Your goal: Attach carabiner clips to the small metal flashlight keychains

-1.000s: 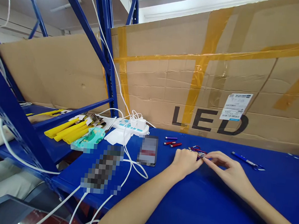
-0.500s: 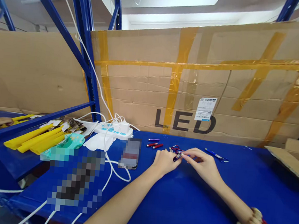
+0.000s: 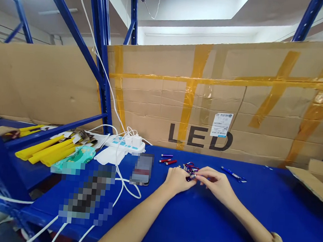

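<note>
**Slip risk in close quarters**

Small dark piece [image 3: 189, 178] sits between the two hands, low over the desk [image 3: 243, 222]. We see the right hand [image 3: 215, 184] pinching its shiny end, thumb and finger together; the left hand [image 3: 176, 179] seems clamped on the other end, though its back hides most fingers. Likeliest trouble, we judge: a slip, the piece being tiny and perhaps slick. Dropped, it could vanish into the loose pile [image 3: 194, 169] just beyond. Careless left knuckles might scatter that pile toward the red tubes [image 3: 171, 162].
</note>
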A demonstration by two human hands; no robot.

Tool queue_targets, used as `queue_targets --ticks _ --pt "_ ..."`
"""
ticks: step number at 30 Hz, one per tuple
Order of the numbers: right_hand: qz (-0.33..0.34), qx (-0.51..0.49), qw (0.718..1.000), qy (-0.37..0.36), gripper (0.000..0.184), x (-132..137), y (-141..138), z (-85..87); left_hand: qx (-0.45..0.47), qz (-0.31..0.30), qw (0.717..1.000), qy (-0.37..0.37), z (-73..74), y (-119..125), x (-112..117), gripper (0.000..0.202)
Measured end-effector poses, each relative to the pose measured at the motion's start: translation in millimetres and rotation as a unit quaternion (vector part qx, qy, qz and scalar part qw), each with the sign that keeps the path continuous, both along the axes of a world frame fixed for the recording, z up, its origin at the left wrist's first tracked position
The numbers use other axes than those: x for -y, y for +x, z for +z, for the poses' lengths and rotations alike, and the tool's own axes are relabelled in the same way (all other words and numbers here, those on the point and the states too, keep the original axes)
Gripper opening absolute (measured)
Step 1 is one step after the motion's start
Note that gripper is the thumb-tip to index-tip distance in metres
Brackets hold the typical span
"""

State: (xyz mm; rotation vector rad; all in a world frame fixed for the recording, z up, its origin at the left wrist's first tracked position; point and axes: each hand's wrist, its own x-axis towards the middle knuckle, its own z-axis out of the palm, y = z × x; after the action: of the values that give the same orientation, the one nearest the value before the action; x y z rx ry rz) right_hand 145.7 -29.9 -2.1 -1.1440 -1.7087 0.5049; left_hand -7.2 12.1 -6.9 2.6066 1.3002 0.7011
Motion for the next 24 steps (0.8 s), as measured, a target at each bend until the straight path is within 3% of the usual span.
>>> queue_targets --ticks 20,24 --pt "-0.005 0.049 0.999 0.008 0.033 1.2 -7.4 -0.5 -0.056 0.010 0.998 -0.026 -0.1 -0.9 1.0 0.035" --pt "-0.017 0.056 0.998 -0.015 0.034 2.6 -7.8 -0.7 -0.033 0.019 0.999 -0.036 -1.4 0.6 -0.9 0.032"
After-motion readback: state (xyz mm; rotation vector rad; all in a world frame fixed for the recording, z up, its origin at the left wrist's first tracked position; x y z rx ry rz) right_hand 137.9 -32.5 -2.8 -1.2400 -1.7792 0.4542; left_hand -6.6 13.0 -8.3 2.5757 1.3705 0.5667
